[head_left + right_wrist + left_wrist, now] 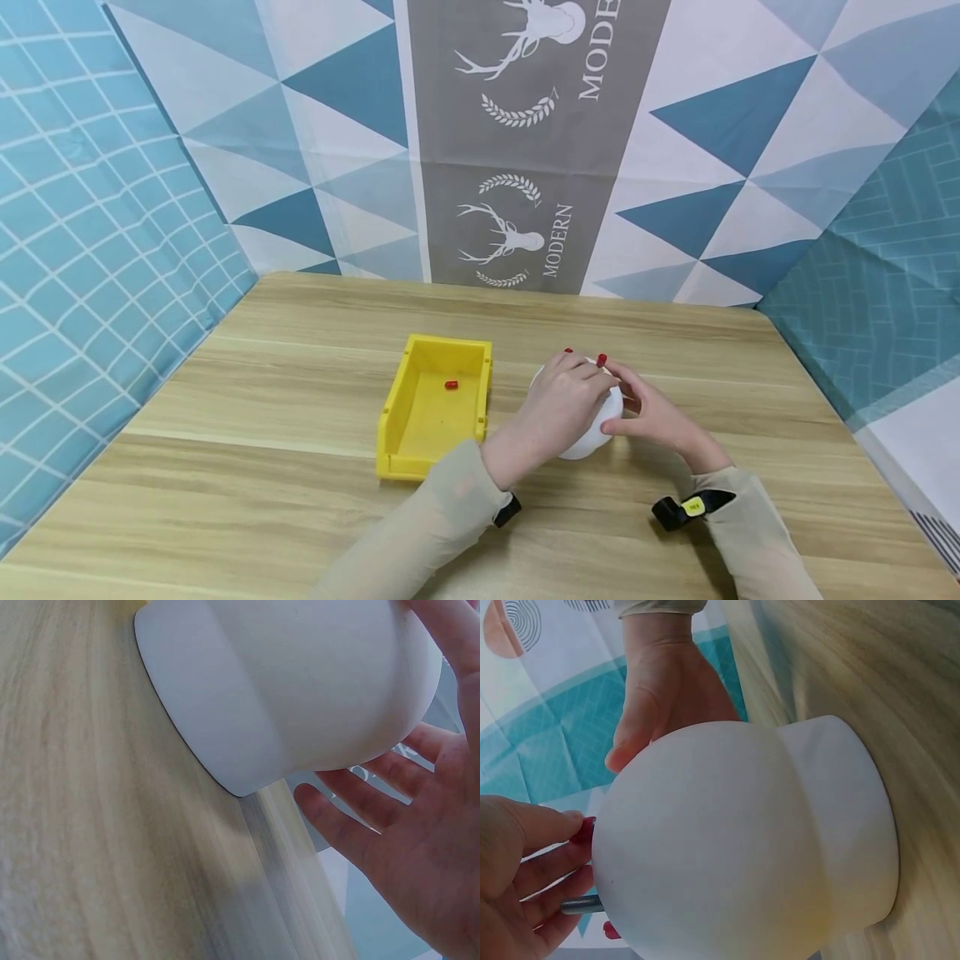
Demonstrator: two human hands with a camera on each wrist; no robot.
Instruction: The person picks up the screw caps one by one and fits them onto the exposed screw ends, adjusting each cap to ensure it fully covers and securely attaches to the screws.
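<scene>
A white, rounded object with a wider base (583, 442) stands on the table. In the left wrist view, a bare threaded metal stud (583, 904) and a red piece (611, 930) stick out of its domed top. My left hand (558, 404) reaches over this top. There its thumb and forefinger pinch a small red cap (583, 831). On the object's right side, my right hand (663, 421) holds it, thumb at the front and fingers spread behind. A red cap (602, 360) shows beyond the fingers in the head view.
Left of the white object sits a yellow open bin (395, 408) with one small red cap (451, 385) inside. The wooden table (247, 433) meets a patterned cloth backdrop (360, 208) at its far edge.
</scene>
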